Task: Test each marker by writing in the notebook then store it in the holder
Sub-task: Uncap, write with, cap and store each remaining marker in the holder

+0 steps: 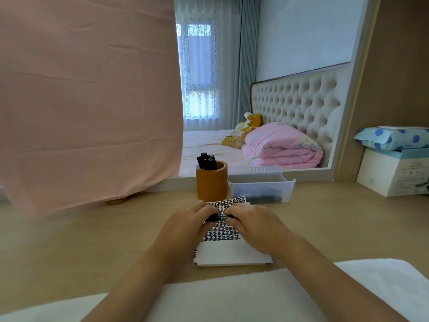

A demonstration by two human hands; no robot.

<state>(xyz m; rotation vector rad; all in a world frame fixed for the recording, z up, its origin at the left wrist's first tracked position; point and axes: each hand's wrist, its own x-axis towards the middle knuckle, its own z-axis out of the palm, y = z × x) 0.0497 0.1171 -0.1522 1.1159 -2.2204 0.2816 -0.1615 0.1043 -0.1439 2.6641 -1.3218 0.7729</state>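
Observation:
A black marker (219, 218) lies level between my two hands above the open notebook (232, 254). My left hand (185, 225) grips its left end and my right hand (253, 225) grips its right end; both ends are hidden by my fingers. The notebook page is white, with rows of black marks filling its upper half. Behind it stands a round brown holder (211, 182) with several black markers (206, 161) upright inside. To the holder's right sits a clear plastic bin (262, 184) with dark markers lying in its bottom.
The wooden desk (92, 240) runs under everything. A pink cloth (88, 101) hangs at the left over a mirror that reflects a bed. A white box with a blue dotted pack (394, 159) stands at the far right. A white towel (232, 296) lies along the near edge.

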